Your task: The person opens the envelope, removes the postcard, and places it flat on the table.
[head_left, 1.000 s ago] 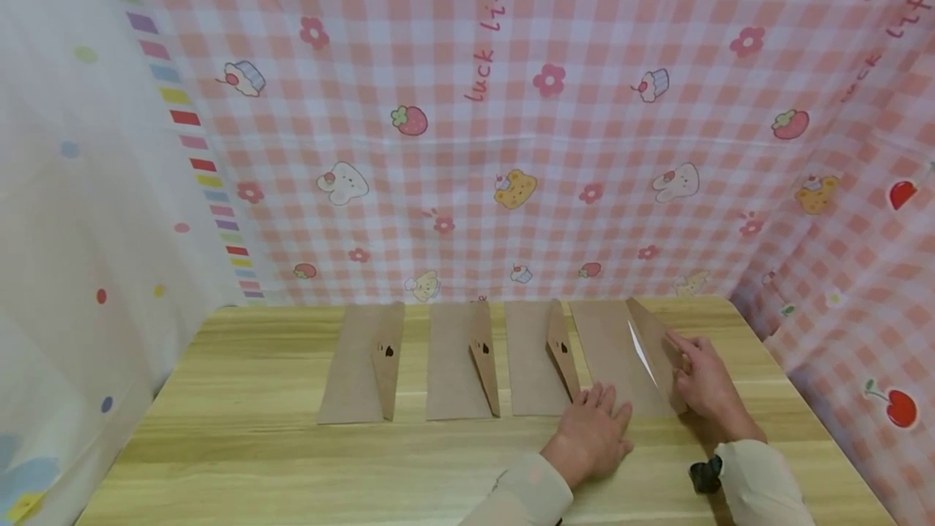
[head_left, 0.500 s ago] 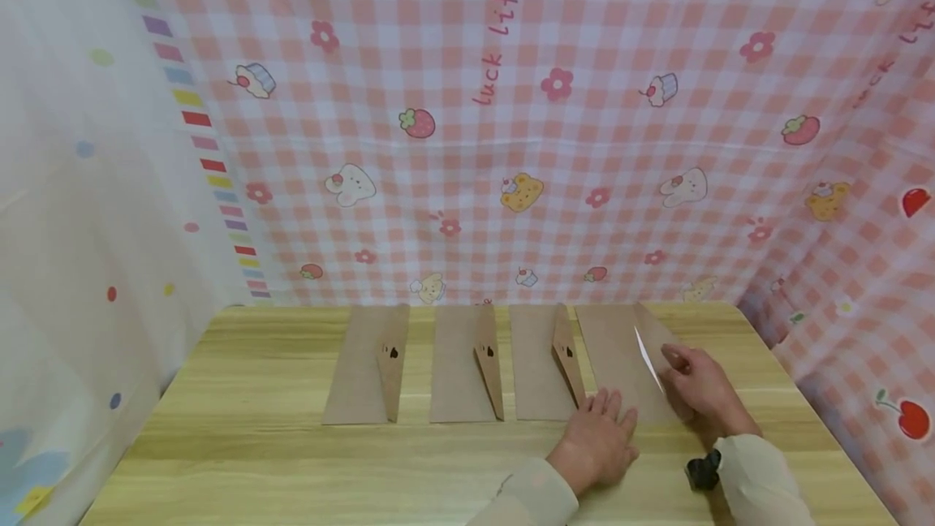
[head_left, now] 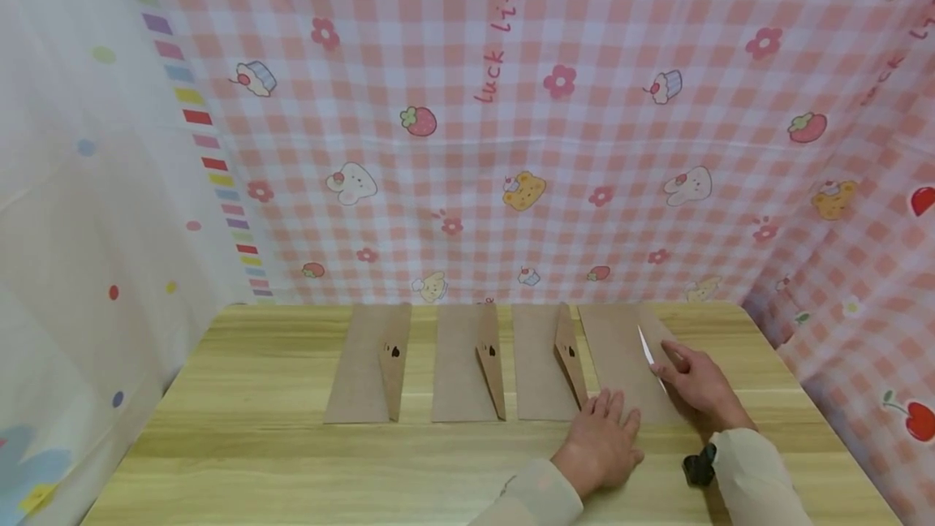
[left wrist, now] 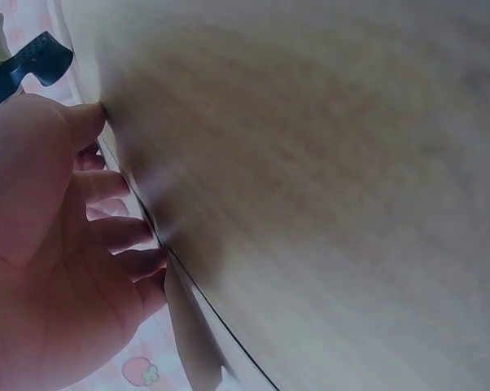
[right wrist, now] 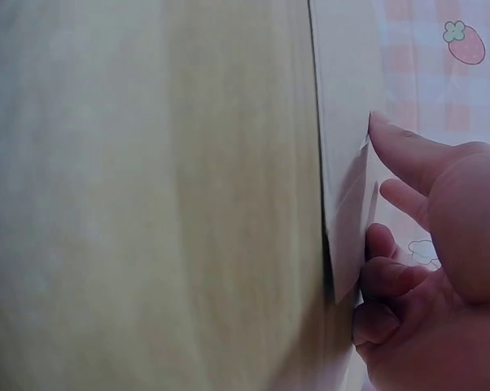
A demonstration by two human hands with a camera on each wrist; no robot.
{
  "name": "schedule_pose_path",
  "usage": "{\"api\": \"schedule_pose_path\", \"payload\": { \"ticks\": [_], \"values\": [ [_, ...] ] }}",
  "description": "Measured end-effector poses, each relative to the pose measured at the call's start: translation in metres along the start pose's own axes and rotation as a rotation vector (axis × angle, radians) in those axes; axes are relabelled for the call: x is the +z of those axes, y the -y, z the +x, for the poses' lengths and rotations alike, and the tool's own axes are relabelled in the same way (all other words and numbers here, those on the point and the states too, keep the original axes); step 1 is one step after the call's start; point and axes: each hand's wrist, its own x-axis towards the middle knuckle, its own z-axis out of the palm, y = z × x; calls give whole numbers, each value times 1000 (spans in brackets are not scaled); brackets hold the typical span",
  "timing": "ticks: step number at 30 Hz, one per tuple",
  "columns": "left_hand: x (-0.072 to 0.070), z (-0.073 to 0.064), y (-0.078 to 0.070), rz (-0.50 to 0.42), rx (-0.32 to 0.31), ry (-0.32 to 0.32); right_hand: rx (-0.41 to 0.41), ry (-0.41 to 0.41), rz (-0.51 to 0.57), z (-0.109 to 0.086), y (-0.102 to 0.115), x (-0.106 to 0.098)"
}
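Brown kraft-paper envelopes lie in a row along the back of the table. The rightmost envelope (head_left: pixel 613 355) has its flap (head_left: pixel 656 325) folded out to the right, with a narrow white strip (head_left: pixel 644 342) showing at the opening. My right hand (head_left: pixel 701 380) rests on that flap; its thumb reaches left to the strip and stands apart from the index finger. In the right wrist view the other fingers (right wrist: pixel 383 281) are bent beside the paper. Flat on the table, my left hand (head_left: pixel 601 438) has spread fingers near the lower corner of the neighbouring envelope (head_left: pixel 536 368).
Further left lie two more envelopes, one in the middle (head_left: pixel 456 368) and one at the far left (head_left: pixel 358 368), their marked flaps partly raised. A black device (head_left: pixel 700 467) sits at my right wrist. A pink checked cloth (head_left: pixel 467 144) hangs behind the table.
My right hand's index finger has drawn back from the flap's upper part, and its thumb has moved left to the white strip. The flap lies flatter. My left hand stays in place.
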Motion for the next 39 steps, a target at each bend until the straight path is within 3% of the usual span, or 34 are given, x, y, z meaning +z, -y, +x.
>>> {"api": "schedule_pose_path", "payload": {
  "ticks": [13, 23, 39],
  "values": [
    [-1, 1, -3, 30, -19, 16, -77, -39, 4, 2, 0, 3],
    [-1, 2, -3, 15, -15, 16, -4, 8, 54, 1, 2, 1],
    [2, 0, -4, 17, -23, 2, 19, -20, 4, 2, -1, 2]
  ]
}}
